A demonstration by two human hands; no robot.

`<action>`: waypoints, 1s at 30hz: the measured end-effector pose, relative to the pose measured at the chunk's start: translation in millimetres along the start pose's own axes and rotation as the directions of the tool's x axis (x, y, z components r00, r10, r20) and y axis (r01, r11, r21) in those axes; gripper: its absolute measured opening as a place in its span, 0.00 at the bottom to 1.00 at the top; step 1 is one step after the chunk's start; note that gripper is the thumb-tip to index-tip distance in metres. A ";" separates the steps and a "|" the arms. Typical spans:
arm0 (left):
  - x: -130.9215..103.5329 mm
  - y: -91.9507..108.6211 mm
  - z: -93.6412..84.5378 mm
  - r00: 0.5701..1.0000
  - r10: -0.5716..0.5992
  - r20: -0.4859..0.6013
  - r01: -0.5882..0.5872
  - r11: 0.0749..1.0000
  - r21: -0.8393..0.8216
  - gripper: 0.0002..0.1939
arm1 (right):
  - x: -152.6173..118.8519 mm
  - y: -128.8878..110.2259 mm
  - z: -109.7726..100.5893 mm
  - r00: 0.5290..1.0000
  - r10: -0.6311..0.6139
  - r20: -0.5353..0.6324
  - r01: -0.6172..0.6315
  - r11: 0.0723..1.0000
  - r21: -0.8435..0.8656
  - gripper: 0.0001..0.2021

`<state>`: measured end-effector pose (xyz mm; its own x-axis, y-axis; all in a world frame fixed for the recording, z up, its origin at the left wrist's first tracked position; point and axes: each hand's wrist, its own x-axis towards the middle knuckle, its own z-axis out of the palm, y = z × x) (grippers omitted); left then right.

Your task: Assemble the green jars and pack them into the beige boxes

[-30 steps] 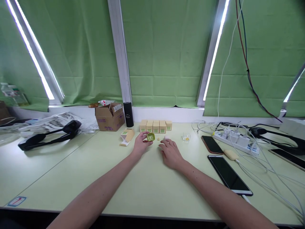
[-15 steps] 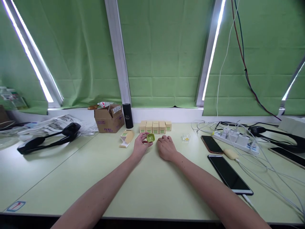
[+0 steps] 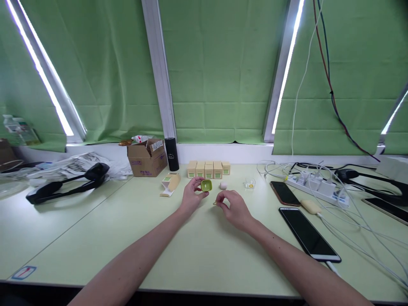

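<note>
Between its thumb and fingers my left hand [image 3: 193, 195] holds a small green square cup [image 3: 206, 185], its open side facing me. To the right, my right hand [image 3: 234, 207] pinches a tiny yellowish piece [image 3: 215, 203] just over the table. A small pale pinkish cylinder [image 3: 223, 185] stands beyond my right hand. Behind the green cup is a row of several small tan boxes [image 3: 209, 170] with green labels. An opened tan carton [image 3: 170, 184] lies left of my left hand. A small clear container [image 3: 250, 183] with something yellow in it sits to the right.
A brown cardboard box [image 3: 147, 159] and a black cylinder [image 3: 171, 154] stand at the back left. Two phones [image 3: 309, 233], a white power strip [image 3: 318, 187] and loose cables are on the right. A black frame-like device [image 3: 68, 185] lies on the left.
My right hand has moved right and nearer to me, with a tiny yellowish piece now showing at its fingertips. The pinkish cylinder has come into view. The green cup is slightly further right.
</note>
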<state>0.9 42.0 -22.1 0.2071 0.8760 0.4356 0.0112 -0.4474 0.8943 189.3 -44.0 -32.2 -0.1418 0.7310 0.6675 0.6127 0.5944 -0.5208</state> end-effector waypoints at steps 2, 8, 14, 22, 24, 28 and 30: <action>-2.6 1.4 1.4 1.000 0.016 0.025 -0.016 1.000 0.010 0.26 | 3.0 -7.5 -3.7 0.999 0.050 -0.019 -0.046 0.984 0.173 0.06; -10.3 8.9 7.9 0.995 0.057 0.081 -0.063 0.995 0.080 0.24 | 8.2 -1.8 -5.8 0.969 0.234 -0.078 -0.167 0.854 0.492 0.11; -17.4 14.3 12.4 0.987 0.070 0.147 -0.097 0.978 0.183 0.23 | 5.7 7.2 -4.4 0.957 0.253 -0.140 -0.176 0.894 0.413 0.10; -20.6 13.5 14.2 0.977 0.113 0.180 -0.149 0.967 0.205 0.22 | 1.4 2.6 -4.8 0.978 -0.068 -0.196 0.068 0.998 -0.007 0.09; -21.5 15.3 14.7 0.974 0.129 0.187 -0.167 0.965 0.203 0.21 | 0.4 3.6 -5.4 0.972 -0.132 -0.197 0.098 0.980 -0.171 0.10; -23.4 19.0 15.4 0.966 0.158 0.206 -0.200 0.958 0.207 0.21 | 0.2 1.5 -7.2 0.954 -0.218 -0.207 0.124 0.913 -0.389 0.10; -24.2 20.4 15.8 0.962 0.168 0.216 -0.214 0.954 0.210 0.21 | 0.8 -1.1 -7.7 0.947 -0.251 -0.202 0.140 0.886 -0.442 0.10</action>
<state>11.6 8.8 -16.0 0.4122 0.7286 0.5470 0.1720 -0.6518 0.7386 194.5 -46.7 -26.9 -0.1306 0.4750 0.8702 0.8665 0.4813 -0.1326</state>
